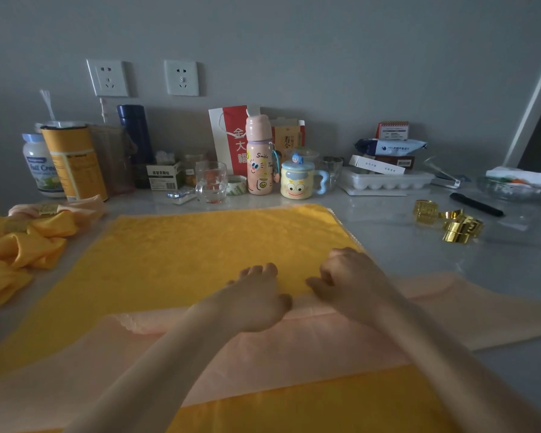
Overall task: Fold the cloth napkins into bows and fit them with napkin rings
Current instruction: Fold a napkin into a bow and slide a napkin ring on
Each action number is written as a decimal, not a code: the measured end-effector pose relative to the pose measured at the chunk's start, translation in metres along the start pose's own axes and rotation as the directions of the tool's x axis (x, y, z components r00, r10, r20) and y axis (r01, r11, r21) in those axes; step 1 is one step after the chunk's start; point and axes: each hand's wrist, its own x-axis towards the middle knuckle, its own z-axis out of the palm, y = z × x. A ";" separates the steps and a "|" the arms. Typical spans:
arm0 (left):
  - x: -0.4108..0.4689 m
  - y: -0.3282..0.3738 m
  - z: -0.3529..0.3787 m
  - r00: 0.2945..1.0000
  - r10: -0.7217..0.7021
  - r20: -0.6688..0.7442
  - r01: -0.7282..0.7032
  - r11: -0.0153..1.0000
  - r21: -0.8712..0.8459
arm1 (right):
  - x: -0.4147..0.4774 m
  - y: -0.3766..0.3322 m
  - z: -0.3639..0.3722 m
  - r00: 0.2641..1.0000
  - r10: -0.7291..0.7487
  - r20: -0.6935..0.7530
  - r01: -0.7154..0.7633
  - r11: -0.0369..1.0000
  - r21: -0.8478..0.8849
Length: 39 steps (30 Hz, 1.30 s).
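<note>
Grey wall with two sockets up top, a pale glossy surface (419,254) below, and both forearms reach in from the bottom of the frame to meet at centre. The left hand (256,295) lies palm down, fingers (260,270) pressed together and flat on the cloth; the right hand (347,276) sits just beside it, fingers (328,270) curled under, pinching the folded edge with the thumb. Under them the yellow napkin (185,260) spreads wide across the middle, its long axis running left to right, with a peach napkin (310,345) folded over its near part in a band across the lower frame. Finished bows (22,242) pile up at the left edge. Gold napkin rings (450,221) cluster at right, well apart from the hands, near a black pen (477,204). Bottles, cups and boxes line the wall behind.
</note>
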 end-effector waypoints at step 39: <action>-0.037 -0.001 0.011 0.963 0.084 -0.255 -0.144 0.962 -0.230 | -0.043 0.022 -0.007 0.995 0.096 -0.041 -0.076 0.935 0.345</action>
